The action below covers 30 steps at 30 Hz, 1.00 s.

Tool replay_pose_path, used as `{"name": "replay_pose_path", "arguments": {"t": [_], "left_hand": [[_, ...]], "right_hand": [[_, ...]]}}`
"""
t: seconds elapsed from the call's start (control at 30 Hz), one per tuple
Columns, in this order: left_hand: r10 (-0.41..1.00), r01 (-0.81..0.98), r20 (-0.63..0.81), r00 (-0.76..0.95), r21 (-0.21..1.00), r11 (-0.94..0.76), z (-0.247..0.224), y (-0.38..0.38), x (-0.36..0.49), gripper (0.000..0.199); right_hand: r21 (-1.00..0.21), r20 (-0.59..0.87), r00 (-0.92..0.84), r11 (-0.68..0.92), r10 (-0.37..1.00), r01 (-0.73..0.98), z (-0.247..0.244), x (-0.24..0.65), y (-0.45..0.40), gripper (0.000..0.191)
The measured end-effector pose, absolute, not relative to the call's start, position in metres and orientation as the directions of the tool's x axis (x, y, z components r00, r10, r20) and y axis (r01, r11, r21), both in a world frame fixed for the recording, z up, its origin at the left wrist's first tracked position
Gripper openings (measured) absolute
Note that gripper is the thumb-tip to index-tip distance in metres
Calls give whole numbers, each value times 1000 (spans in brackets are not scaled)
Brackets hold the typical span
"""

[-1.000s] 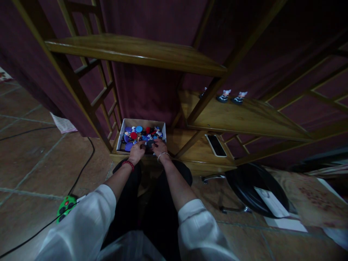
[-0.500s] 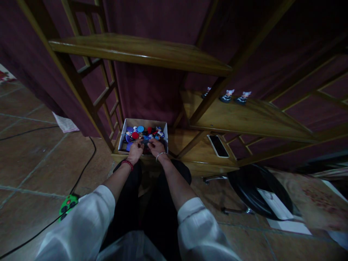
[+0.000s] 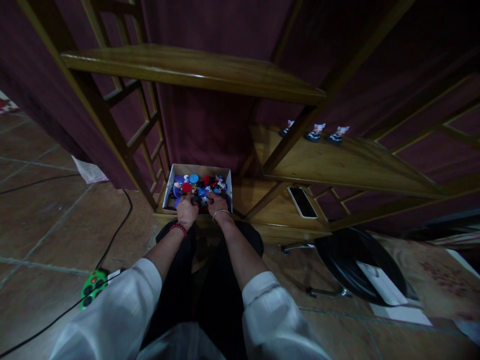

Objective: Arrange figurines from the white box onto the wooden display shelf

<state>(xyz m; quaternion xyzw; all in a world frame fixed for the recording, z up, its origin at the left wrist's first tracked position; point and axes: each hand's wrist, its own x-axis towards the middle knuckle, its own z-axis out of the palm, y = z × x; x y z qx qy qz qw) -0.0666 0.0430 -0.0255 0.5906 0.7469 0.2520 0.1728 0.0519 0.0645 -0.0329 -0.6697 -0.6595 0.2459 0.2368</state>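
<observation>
A shallow open cardboard box [image 3: 227, 175] holds a jumble of small figurines and round bases in blue, purple, red, white and black. Both my hands are over its near side. My left hand [image 3: 187, 209] has its fingers closed at a small dark piece [image 3: 195, 199], probably a figurine's base. Just to the right, my right hand [image 3: 218, 203] is closed too, fingertips pinched by a white-and-blue figurine [image 3: 204, 200]; whether it grips that one cannot be made out. Among the pieces lie a red disc [image 3: 186, 187] and a blue disc [image 3: 193, 178].
The box stands on the low board of a wooden shelf unit [image 3: 195, 72]. Three small figurines [image 3: 315, 132] stand on the right shelf. Below them lies a phone [image 3: 302, 202]. A black stool [image 3: 360, 265] is at right, a green power strip [image 3: 93, 287] with cables at left.
My hands have moved slightly apart; before, their fingertips met around a dark piece above the box. More of the figurines between them now shows.
</observation>
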Motion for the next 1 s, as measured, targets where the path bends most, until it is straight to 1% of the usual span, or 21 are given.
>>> {"name": "replay_pose_path", "arguments": {"t": [0.13,0.23,0.33,0.5,0.63,0.73,0.87,1.0], "left_hand": [[975,804,46,-219,575,154,-28,45,-68,30],[981,803,1,-193,575,157,-28,46,-68,31],[983,810,-45,-180,559,175,-25,45,-68,32],[985,816,-49,-163,555,162,-23,45,-66,30],[989,808,-38,-144,572,140,-24,45,-66,30],[988,803,-45,-146,578,145,-23,45,-66,30],[988,794,-47,-145,591,145,-22,44,-66,29],[981,758,-29,-189,631,165,-23,44,-67,27]], "right_hand": [[-593,-43,-29,-2,999,805,-31,48,64,36],[-553,-66,-41,-2,997,833,-27,46,64,36],[-532,-59,-33,-4,998,847,-25,45,64,34],[-521,-45,-13,-13,999,853,-25,44,64,27],[-483,-63,-14,-18,998,875,-25,47,63,23],[-512,-79,-32,-13,996,859,-26,50,63,27],[-575,-92,-44,-17,995,818,-26,52,63,37],[-604,-74,31,-70,997,794,-23,54,63,34]]}}
